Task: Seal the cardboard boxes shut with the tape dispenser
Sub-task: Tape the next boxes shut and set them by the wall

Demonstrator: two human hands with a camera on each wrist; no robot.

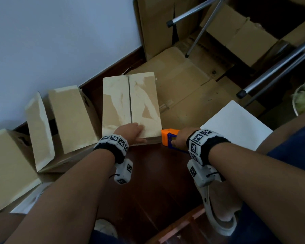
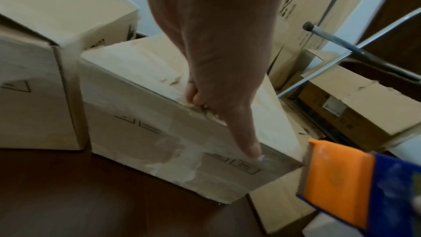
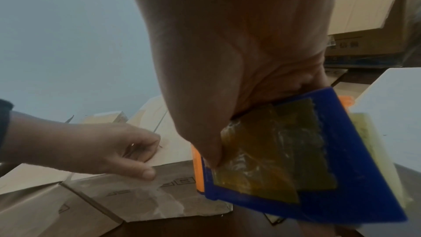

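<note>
A closed cardboard box stands on the dark floor, and its two top flaps meet at a centre seam. My left hand holds the box's near top edge, with fingers curled on top and the thumb pressed on the front face. Crinkled clear tape lies on that face. My right hand grips an orange-and-blue tape dispenser, which sits just off the box's near right corner. In the right wrist view my right hand covers the top of the dispenser. My left hand shows at the left of that view.
Three more cardboard boxes line the wall to the left. Flattened cardboard lies behind the middle box. A white board is on the right, under metal legs. A slippered foot is near my right arm.
</note>
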